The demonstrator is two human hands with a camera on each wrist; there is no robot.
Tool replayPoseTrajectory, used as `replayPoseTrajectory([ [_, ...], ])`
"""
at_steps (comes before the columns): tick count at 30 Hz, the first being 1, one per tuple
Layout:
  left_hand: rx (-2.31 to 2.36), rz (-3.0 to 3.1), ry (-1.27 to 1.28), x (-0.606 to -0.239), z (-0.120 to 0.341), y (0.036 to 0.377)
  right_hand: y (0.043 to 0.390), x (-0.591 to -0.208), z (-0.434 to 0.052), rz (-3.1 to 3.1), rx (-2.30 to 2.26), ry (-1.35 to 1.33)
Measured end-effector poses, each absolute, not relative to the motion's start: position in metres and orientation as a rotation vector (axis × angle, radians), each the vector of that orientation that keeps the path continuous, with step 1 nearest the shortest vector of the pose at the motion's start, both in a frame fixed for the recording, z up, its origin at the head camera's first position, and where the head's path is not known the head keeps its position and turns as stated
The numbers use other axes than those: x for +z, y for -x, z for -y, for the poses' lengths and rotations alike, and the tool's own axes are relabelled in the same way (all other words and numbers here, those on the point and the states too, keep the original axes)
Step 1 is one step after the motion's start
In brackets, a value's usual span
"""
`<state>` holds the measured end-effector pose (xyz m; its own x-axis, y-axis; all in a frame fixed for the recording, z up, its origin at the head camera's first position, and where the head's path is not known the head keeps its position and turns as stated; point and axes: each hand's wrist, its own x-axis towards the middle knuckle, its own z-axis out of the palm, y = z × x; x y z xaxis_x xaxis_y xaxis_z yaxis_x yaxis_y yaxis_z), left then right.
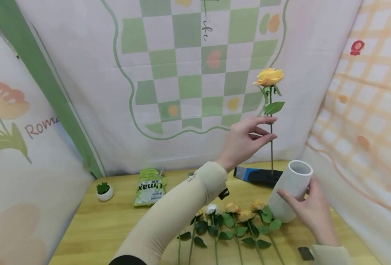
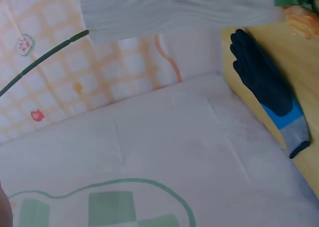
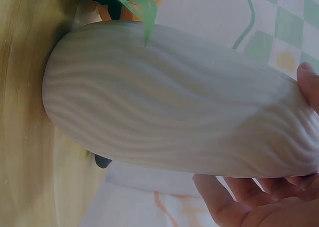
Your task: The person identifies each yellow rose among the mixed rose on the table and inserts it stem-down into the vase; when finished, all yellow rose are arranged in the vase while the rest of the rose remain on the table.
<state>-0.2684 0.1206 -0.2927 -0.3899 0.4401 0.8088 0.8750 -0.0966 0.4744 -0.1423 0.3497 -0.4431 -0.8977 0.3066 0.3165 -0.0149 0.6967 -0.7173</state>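
my left hand (image 1: pixel 246 141) pinches the thin stem of a yellow rose (image 1: pixel 269 77) and holds it up straight, so the stem end hangs just behind the white vase (image 1: pixel 291 189). my right hand (image 1: pixel 309 211) curls round the vase and tips it. more roses (image 1: pixel 233 219) lie on the wooden table (image 1: pixel 92 221), near a dark glove (image 1: pixel 258 176). a checked cloth (image 1: pixel 195 62) hangs behind.
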Motion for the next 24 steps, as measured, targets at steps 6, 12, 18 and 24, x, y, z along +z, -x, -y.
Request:
replayPoseTrajectory([
  [6,-1.489,1.744,1.423,-0.282,-0.150,0.272,0.142,-0.444,-0.348,2.475,1.048,0.231],
  [12,-1.476,1.709,1.398,-0.283,-0.165,0.276,0.143,-0.446,-0.347,2.460,1.045,0.219],
  [18,-1.507,1.649,1.373,-0.281,-0.171,0.280,0.146,-0.446,-0.343,2.451,1.044,0.190],
  [24,-1.432,1.716,1.396,-0.283,-0.172,0.277,0.147,-0.447,-0.343,2.431,1.050,0.178],
])
